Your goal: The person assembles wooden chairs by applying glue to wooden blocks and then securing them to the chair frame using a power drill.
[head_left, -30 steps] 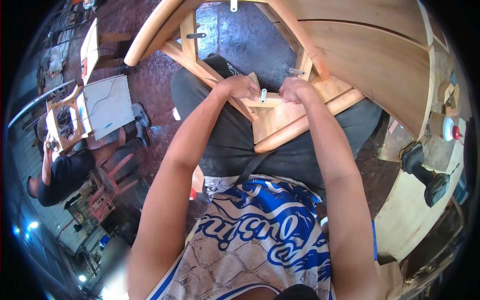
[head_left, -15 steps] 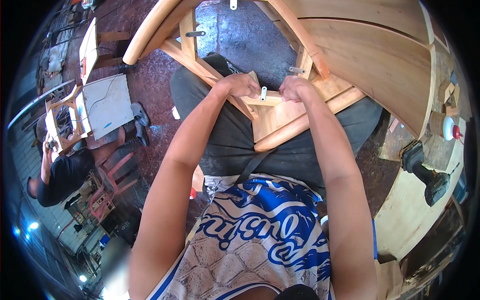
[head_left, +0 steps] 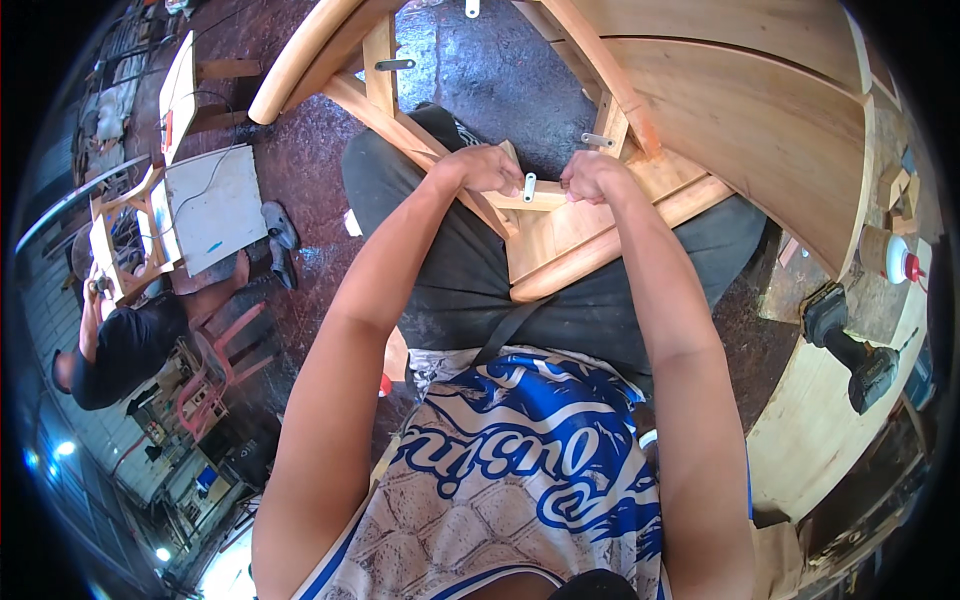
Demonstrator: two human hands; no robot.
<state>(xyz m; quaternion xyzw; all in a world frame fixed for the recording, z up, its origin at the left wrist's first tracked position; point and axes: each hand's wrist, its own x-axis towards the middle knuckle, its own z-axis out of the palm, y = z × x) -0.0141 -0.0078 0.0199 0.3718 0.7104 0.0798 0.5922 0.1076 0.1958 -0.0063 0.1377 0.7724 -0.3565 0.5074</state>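
Observation:
A wooden furniture frame [head_left: 570, 263] rests across my lap, its corner pointing toward me. My left hand [head_left: 485, 169] is closed on its short cross rail [head_left: 545, 200], just left of a small metal bracket [head_left: 529, 187]. On the bracket's other side, my right hand [head_left: 592, 178] has its fingers curled on the same rail. My fingertips are partly hidden. Similar metal brackets sit on other parts of the frame, one at the left [head_left: 395, 64] and one beyond my right hand [head_left: 597, 140].
Wide wooden panels [head_left: 740, 120] rise at the right. A cordless drill [head_left: 848, 345] lies beside a white bottle with a red cap [head_left: 890, 255] at the far right. Leftward, a person [head_left: 130, 345] works on another wooden frame [head_left: 130, 235] near a pink chair [head_left: 222, 365].
Both hands keep their places on the rail, with hardly any movement. The view has shifted very slightly.

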